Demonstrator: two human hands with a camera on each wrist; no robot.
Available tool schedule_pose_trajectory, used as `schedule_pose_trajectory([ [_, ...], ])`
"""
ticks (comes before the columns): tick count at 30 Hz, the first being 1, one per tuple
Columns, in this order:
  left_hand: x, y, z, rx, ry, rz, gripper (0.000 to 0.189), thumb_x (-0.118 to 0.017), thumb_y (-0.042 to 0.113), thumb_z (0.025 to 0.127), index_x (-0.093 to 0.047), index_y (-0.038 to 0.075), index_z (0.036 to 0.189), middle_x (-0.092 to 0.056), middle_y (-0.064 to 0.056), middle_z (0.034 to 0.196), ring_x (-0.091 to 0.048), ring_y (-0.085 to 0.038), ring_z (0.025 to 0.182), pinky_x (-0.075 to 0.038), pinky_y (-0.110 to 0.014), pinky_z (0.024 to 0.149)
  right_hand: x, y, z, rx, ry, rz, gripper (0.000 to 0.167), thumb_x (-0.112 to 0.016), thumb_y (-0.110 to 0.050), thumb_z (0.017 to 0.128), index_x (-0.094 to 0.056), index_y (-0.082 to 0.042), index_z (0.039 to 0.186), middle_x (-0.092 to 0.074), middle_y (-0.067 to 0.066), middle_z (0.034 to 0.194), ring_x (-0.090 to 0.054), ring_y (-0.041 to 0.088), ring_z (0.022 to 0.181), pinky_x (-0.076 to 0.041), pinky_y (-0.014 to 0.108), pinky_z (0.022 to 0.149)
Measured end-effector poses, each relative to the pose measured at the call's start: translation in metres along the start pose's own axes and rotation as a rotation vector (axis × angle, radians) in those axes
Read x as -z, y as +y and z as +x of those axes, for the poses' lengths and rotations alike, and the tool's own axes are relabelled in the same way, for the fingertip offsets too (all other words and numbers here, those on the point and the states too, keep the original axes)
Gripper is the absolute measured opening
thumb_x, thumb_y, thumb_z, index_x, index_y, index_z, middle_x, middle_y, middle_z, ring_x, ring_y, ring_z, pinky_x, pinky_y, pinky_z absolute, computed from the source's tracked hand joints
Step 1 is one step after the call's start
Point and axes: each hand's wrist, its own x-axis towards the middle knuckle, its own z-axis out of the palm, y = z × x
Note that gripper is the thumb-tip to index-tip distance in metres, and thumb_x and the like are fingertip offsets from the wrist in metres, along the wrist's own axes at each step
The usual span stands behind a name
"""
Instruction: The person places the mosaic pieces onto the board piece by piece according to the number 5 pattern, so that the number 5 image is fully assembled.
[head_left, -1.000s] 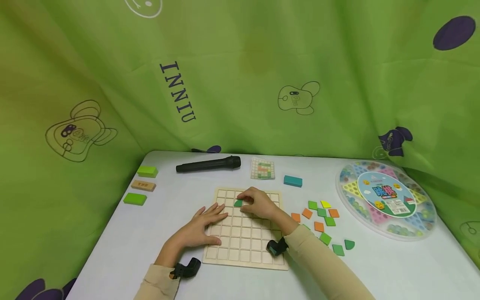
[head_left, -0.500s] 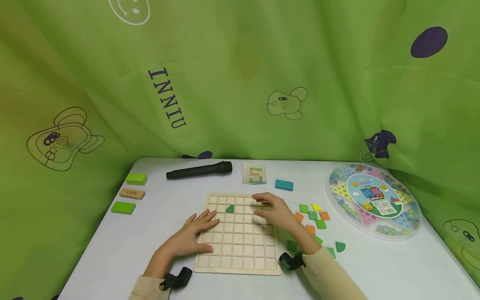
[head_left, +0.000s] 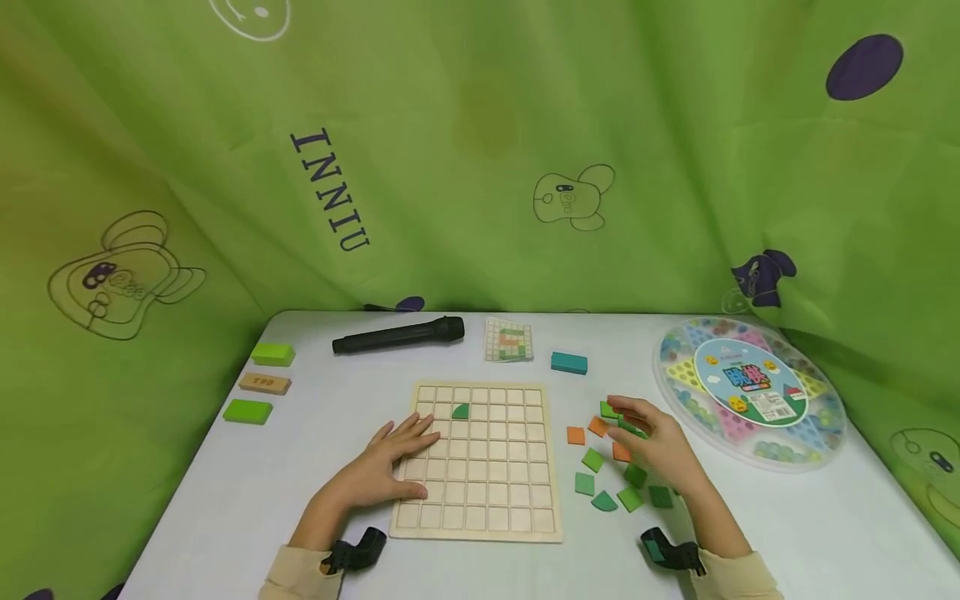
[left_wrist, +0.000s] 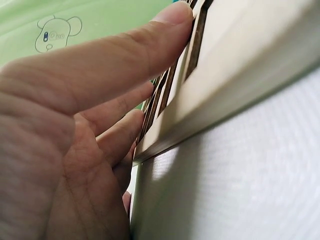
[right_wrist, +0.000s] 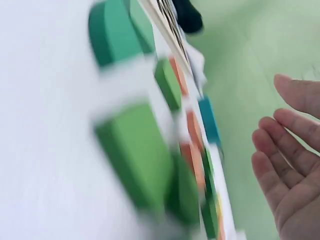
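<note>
The left hand, fingers spread apart, rests on the left edge of the wooden board, probably to keep it from sliding on the bench. A green quarter-round tile sits in one square, second row from the far edge, third from the left. The right hand hangs over the loose tiles just right of the board; its thumb and fingers stand apart, and I see nothing between them. The tiles seem spread there so the right hand can reach them easily. Beyond the board lies a pattern card, well apart from both hands, presumably placed to stay in sight.
</note>
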Motion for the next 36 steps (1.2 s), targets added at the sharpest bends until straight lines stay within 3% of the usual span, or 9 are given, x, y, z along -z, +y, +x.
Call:
schedule_pose_trajectory([
  [3, 0.0, 0.0, 0.001, 0.002, 0.0, -0.001, 0.083, -0.076, 0.043, 0.073, -0.044, 0.012, 0.143, -0.026, -0.007, 0.156, -0.015, -0.033, 0.146, -0.002, -0.059, 0.115, 0.013, 0.01, -0.011, -0.035, 0.021, -0.005, 0.048, -0.065, -0.023, 0.09, -0.052, -0.003, 0.132, -0.056, 0.017, 0.132, -0.054, 0.009, 0.117, -0.042, 0.007, 0.093],
  [6, 0.001, 0.0, 0.0, -0.007, 0.004, -0.005, 0.082, -0.077, 0.042, 0.073, -0.044, 0.011, 0.142, -0.027, -0.009, 0.155, -0.016, -0.035, 0.145, -0.002, -0.06, 0.114, 0.02, 0.017, -0.017, -0.065, 0.006, -0.018, 0.048, -0.065, -0.024, 0.09, -0.052, -0.004, 0.132, -0.056, 0.017, 0.131, -0.053, 0.0, 0.113, -0.042, 0.006, 0.091],
  [13, 0.0, -0.001, 0.001, -0.016, 0.001, -0.013, 0.081, -0.076, 0.042, 0.074, -0.045, 0.011, 0.142, -0.027, -0.011, 0.155, -0.015, -0.036, 0.145, -0.003, -0.062, 0.113, 0.019, 0.02, -0.021, -0.105, -0.124, -0.048, 0.042, -0.068, -0.019, 0.088, -0.058, -0.003, 0.126, -0.062, 0.015, 0.122, -0.061, 0.028, 0.107, -0.051, 0.02, 0.086],
  [21, 0.0, -0.001, 0.0, -0.022, 0.006, 0.005, 0.081, -0.076, 0.042, 0.074, -0.045, 0.01, 0.142, -0.028, -0.012, 0.155, -0.017, -0.036, 0.145, -0.005, -0.061, 0.113, 0.007, 0.021, -0.02, -0.104, -0.108, -0.176, 0.034, -0.071, -0.012, 0.084, -0.065, -0.008, 0.116, -0.064, 0.008, 0.115, -0.063, 0.023, 0.099, -0.053, 0.02, 0.082],
  [28, 0.001, -0.001, -0.003, 0.013, -0.014, -0.03, 0.082, -0.077, 0.042, 0.073, -0.044, 0.013, 0.142, -0.026, -0.007, 0.156, -0.013, -0.033, 0.146, -0.001, -0.059, 0.115, -0.002, 0.019, -0.022, -0.065, -0.07, -0.294, 0.026, -0.072, -0.009, 0.082, -0.07, -0.01, 0.108, -0.061, 0.0, 0.108, -0.061, 0.016, 0.094, -0.053, 0.023, 0.081],
  [36, 0.0, -0.002, 0.001, -0.017, -0.006, 0.0, 0.082, -0.076, 0.044, 0.074, -0.043, 0.013, 0.143, -0.026, -0.007, 0.156, -0.014, -0.033, 0.146, -0.003, -0.06, 0.114, -0.004, 0.012, -0.019, -0.038, -0.021, -0.377, 0.02, -0.072, -0.007, 0.081, -0.07, -0.008, 0.101, -0.061, 0.002, 0.101, -0.063, 0.02, 0.091, -0.054, 0.033, 0.079],
])
